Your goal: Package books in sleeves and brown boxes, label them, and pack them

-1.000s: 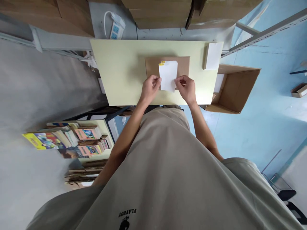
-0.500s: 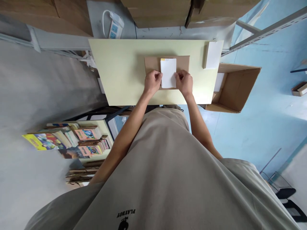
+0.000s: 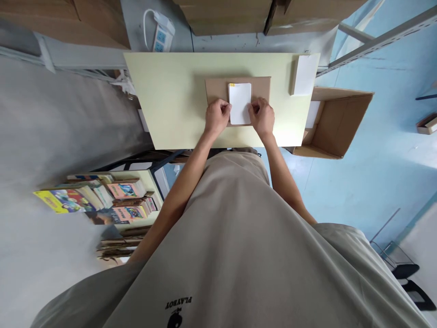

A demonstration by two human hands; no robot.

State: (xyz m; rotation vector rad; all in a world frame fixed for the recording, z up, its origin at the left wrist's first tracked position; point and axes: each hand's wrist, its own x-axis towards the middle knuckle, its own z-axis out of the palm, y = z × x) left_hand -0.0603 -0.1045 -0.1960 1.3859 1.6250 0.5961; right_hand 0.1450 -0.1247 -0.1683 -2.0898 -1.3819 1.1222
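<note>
A white rectangular paper stack (image 3: 240, 102) with a small yellow mark at its top left corner lies over a flat brown cardboard piece (image 3: 261, 86). Its exact kind is hard to make out. At the stack's left edge, my left hand (image 3: 217, 116) is closed, thumb and forefinger pinching the side. My right hand (image 3: 262, 116) pinches the opposite edge in the same way, lower fingers curled. Both wrists rest near the front of the pale yellow table (image 3: 170, 100), and the cardboard extends out beyond both sides of the stack.
A white block-like stack (image 3: 303, 75) stands at the table's back right corner. Beyond the right edge is an open cardboard box (image 3: 337, 120). A power strip (image 3: 163, 36) and large cartons (image 3: 228, 18) sit behind the table. Books (image 3: 73, 198) fill a surface at lower left.
The view has shifted slightly. Both hands keep the same pinch at the stack's edges, and the stack stays in place on the cardboard.
</note>
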